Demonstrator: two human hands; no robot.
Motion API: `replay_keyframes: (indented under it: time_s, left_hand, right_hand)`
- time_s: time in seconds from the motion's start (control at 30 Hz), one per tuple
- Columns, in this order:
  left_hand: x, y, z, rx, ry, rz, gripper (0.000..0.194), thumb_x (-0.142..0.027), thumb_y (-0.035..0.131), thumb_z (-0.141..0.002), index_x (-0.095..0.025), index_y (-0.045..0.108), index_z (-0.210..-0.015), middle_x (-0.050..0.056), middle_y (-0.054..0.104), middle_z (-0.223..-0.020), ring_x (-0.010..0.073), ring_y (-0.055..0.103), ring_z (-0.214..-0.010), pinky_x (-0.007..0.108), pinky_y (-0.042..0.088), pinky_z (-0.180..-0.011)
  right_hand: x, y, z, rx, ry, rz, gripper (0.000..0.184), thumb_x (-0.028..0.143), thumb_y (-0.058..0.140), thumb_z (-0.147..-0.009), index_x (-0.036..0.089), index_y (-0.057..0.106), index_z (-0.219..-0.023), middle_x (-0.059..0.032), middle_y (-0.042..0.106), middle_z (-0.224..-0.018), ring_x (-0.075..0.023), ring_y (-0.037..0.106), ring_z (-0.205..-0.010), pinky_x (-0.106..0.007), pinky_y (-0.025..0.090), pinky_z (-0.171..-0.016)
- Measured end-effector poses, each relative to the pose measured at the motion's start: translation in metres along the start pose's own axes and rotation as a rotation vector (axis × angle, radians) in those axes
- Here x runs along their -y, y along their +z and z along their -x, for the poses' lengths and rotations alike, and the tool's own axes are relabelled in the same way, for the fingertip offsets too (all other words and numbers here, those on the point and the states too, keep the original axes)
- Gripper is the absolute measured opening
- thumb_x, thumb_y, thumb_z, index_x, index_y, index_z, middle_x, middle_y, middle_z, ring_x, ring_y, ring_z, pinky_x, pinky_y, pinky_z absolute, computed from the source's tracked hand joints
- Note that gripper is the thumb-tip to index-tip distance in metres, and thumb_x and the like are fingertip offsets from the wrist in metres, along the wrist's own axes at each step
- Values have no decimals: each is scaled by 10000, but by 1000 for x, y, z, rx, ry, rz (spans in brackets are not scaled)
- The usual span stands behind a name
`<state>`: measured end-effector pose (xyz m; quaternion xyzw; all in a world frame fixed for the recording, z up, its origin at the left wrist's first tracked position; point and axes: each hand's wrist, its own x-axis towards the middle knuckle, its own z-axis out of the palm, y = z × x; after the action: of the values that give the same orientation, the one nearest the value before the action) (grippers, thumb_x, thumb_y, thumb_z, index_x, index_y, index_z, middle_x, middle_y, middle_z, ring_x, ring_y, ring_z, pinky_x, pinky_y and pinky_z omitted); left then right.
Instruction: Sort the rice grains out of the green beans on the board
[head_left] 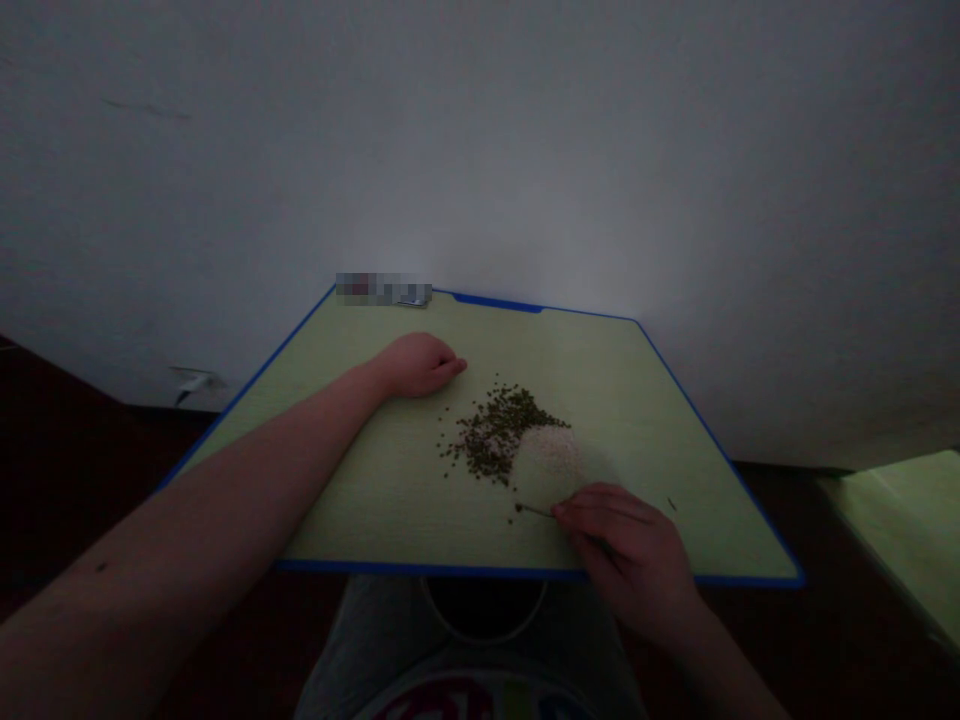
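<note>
Mung beans lie heaped against white rice, just beyond the right hand, which pinches a thin pick with its tip at a stray bean; a light, low touch suits this. The left hand rests loosely closed, empty, on the green cutting board. Fingers hide the pick's rear end, so its exact kind is unclear.

blurred object, thin tool partly hidden by right hand
</note>
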<state>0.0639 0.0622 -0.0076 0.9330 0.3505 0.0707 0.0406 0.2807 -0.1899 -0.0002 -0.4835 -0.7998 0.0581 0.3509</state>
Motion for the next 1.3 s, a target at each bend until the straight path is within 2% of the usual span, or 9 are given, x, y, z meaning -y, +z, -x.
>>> replay_keyframes:
  time_s: [0.13,0.4,0.67,1.13,1.3]
  left_hand:
    - [0,-1,0,-1,-3,10,566,-541,226,-813,-164,585,-591,62,552,-572,131,386,-501,288,201,-521]
    - [2,1,0,-3,-19,72,564,-561,249,-800,-159,589,-597,66,559,-571,140,422,-527,291,234,-549]
    - [0,1,0,10,-14,22,577,-546,230,-809,-155,609,-619,71,577,-590,150,444,-533,290,256,-556]
    - [0,0,0,-8,0,23,561,-540,243,-817,-153,582,-591,61,572,-576,128,421,-513,282,226,-523]
    - [0,0,0,-11,0,34,570,-546,236,-813,-151,585,-594,63,564,-569,131,415,-511,289,232,-534]
  right_hand:
    - [0,0,0,-38,16,18,224,83,516,-772,218,627,-911,-31,682,-818,-153,629,-765,-309,529,-705]
    - [0,6,-4,-26,-12,16,225,71,520,-765,205,629,-909,-34,686,-823,-150,631,-767,-314,520,-738]
    - [-2,7,-3,-73,-18,47,216,78,526,-764,208,620,-909,-31,681,-827,-146,624,-770,-314,520,-733]
    - [0,1,1,0,7,-9,230,69,508,-774,210,621,-915,-34,678,-815,-146,623,-764,-306,523,-703]
    - [1,1,-2,-19,30,20,213,82,495,-783,213,623,-891,-31,680,-814,-148,625,-760,-303,525,-688]
